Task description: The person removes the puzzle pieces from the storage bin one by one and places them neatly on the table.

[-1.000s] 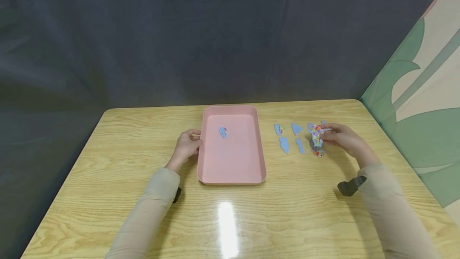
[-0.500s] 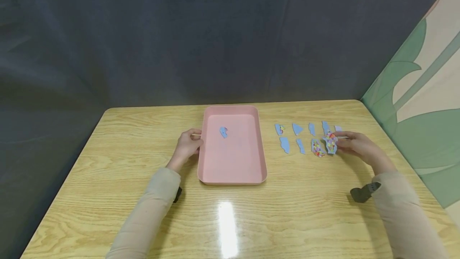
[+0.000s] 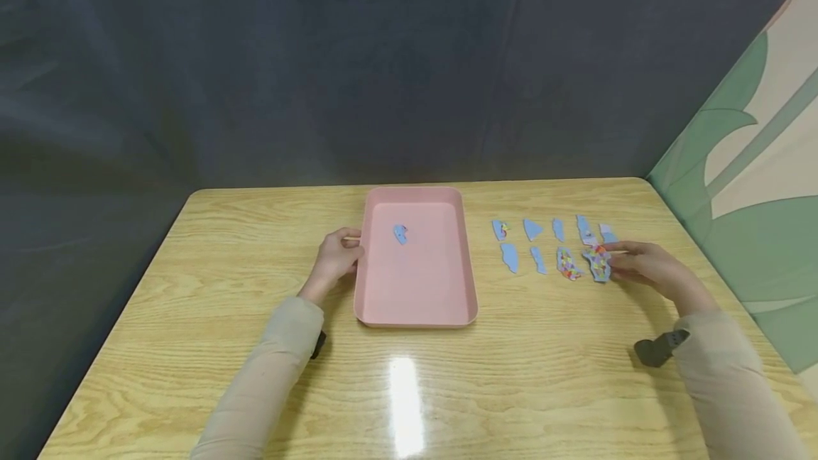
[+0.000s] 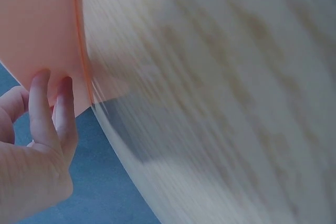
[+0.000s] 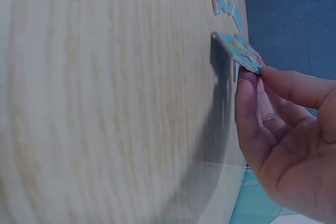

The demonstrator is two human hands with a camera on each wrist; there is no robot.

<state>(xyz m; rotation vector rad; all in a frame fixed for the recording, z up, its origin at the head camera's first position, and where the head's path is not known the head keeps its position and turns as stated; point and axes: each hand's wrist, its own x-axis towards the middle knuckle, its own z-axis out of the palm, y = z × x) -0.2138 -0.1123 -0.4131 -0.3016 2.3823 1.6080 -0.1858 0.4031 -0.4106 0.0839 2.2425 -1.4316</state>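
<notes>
At the pink tray (image 3: 415,282), my left hand (image 3: 334,258) rests its fingertips on the outside of the left wall. The left wrist view shows two fingers (image 4: 44,108) against that wall, lightly bent. Off to the right, my right hand (image 3: 658,272) pinches a blue puzzle piece (image 3: 599,265) with a many-coloured print between thumb and fingers. In the right wrist view the piece (image 5: 241,52) is tilted, one edge low over the wood and its shadow beside it. Left of it lies another coloured puzzle piece (image 3: 566,263).
Several mostly blue puzzle pieces lie in two rows right of the tray, among them a triangular piece (image 3: 532,228) and a long piece (image 3: 509,258). One small blue piece (image 3: 400,233) lies inside the tray. A dark curtain (image 3: 409,69) hangs behind the wooden table (image 3: 524,375).
My right hand has moved right with the coloured piece, from over the other coloured piece to a spot beside it, and lowered it towards the table. My left hand stays at the tray.
</notes>
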